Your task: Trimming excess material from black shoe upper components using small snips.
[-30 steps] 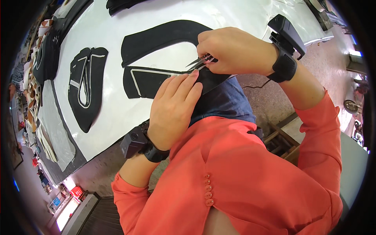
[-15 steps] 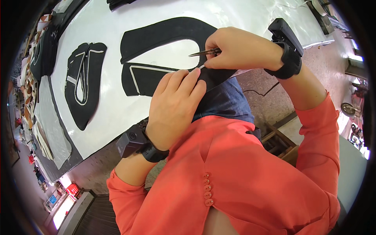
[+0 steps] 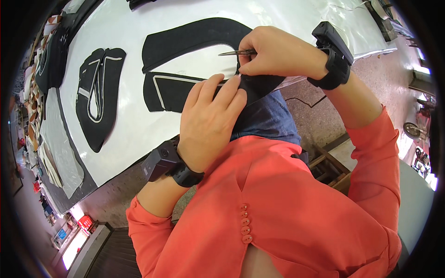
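A curved black piece (image 3: pixel 185 43) of fabric or leather lies on the white tabletop, bent like a wide loop. A thin white strip (image 3: pixel 160 95) runs in an angled line over its near arm. My left hand (image 3: pixel 209 118) lies over that arm, fingers spread and stretched on it, index fingertip at the strip. Just right of that fingertip is my right hand (image 3: pixel 273 51), closed, its thumb and finger low at the piece. From its curled fingers a slim pointed metal tool (image 3: pixel 229 53) sticks out to the left; its handle is hidden.
Left on the white table (image 3: pixel 134 120) lies a second black piece (image 3: pixel 104 125) with white strips. Clear plastic sheeting (image 3: pixel 65 153) and more dark material (image 3: pixel 52 65) are along the left edge. A wooden crate-like frame (image 3: pixel 331 169) stands on the floor at right.
My right hand has shifted slightly left and up, and the pointed tool now lies more level. The left hand has moved a little, with its fingers more spread.
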`<action>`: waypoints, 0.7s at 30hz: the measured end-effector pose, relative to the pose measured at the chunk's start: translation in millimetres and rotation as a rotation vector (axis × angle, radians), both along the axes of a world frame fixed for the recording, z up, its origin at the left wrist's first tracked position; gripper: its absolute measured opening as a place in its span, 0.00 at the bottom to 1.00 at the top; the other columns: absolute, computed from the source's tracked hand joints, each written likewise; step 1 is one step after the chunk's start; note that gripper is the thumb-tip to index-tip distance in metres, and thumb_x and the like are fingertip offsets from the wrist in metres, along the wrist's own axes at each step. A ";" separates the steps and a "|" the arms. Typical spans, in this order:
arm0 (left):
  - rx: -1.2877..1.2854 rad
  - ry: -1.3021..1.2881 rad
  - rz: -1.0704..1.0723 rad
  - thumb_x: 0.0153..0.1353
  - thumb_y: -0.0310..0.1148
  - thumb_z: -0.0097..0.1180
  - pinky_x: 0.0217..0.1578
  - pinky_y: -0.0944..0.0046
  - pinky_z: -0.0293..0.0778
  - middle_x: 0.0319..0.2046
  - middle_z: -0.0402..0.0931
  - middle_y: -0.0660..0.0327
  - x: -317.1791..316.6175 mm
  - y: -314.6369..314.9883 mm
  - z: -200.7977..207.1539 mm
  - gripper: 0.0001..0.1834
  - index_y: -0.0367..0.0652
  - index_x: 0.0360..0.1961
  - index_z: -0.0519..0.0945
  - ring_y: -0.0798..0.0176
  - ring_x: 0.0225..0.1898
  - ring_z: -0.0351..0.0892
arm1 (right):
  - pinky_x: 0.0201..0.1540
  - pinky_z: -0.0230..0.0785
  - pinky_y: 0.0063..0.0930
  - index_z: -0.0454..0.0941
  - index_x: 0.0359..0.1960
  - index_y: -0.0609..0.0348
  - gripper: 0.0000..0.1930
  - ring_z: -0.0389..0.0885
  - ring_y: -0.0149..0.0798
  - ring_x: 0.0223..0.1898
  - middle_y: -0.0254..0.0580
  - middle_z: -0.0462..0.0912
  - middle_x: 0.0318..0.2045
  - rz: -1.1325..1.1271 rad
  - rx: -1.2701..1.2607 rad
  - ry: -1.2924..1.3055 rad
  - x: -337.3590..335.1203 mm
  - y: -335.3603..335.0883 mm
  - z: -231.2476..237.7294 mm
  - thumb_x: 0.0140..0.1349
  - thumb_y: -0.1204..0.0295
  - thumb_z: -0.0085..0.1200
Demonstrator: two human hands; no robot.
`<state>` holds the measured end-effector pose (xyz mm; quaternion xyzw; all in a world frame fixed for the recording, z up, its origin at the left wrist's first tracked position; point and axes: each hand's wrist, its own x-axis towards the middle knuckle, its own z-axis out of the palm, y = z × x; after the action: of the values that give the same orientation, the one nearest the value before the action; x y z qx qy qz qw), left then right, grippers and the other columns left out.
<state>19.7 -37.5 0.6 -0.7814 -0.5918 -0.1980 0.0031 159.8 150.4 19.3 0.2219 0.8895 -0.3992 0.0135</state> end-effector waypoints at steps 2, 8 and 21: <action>0.011 -0.011 -0.003 0.53 0.20 0.57 0.53 0.51 0.74 0.53 0.79 0.60 1.0 0.6 -1.2 0.15 0.41 0.44 0.79 0.50 0.56 0.77 | 0.29 0.67 0.32 0.80 0.26 0.68 0.12 0.73 0.37 0.21 0.47 0.76 0.18 0.013 -0.007 0.014 -0.6 1.6 -0.6 0.52 0.67 0.61; -0.004 -0.058 0.011 0.53 0.20 0.57 0.54 0.51 0.73 0.54 0.79 0.60 4.4 5.9 -2.6 0.16 0.41 0.44 0.80 0.50 0.57 0.77 | 0.28 0.68 0.32 0.81 0.26 0.68 0.14 0.75 0.37 0.21 0.47 0.77 0.18 0.070 0.016 0.019 -3.7 13.0 1.8 0.51 0.66 0.63; 0.007 -0.093 0.052 0.54 0.19 0.56 0.55 0.52 0.73 0.54 0.80 0.62 6.4 8.6 -5.3 0.17 0.42 0.46 0.82 0.51 0.57 0.77 | 0.29 0.70 0.32 0.81 0.26 0.68 0.15 0.77 0.39 0.22 0.47 0.80 0.19 0.134 0.041 -0.048 -9.6 20.4 6.7 0.51 0.65 0.64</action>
<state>26.1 -28.9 -4.7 -0.7557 -0.6107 -0.2360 -0.0166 150.1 170.7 26.1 0.1715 0.9098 -0.3736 0.0570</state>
